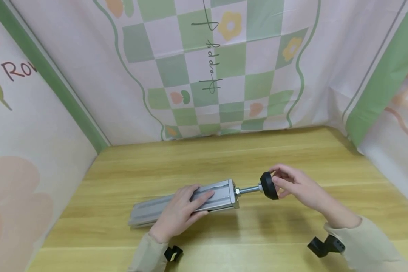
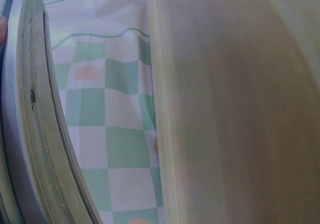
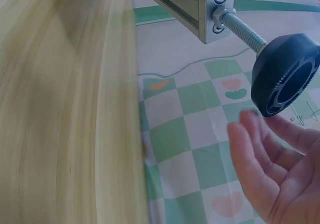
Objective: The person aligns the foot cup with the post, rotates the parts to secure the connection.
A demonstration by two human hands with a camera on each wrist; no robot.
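A grey aluminium profile lies slantwise across the middle of the head view, its right end raised over the table. My left hand grips it from above, fingers across the top face and thumb along the near edge. From its end plate a threaded rod with a nut sticks out, carrying a round black levelling foot. My right hand is at the outer face of this foot. In the right wrist view its fingers are loosely extended, the tips right at the foot's rim. The left wrist view shows the profile's grooved side.
Beneath the work is a wood-grain table. Behind it hangs a green-and-white checked cloth, with printed cloth at left and right. Black wrist mounts hang at both sleeves.
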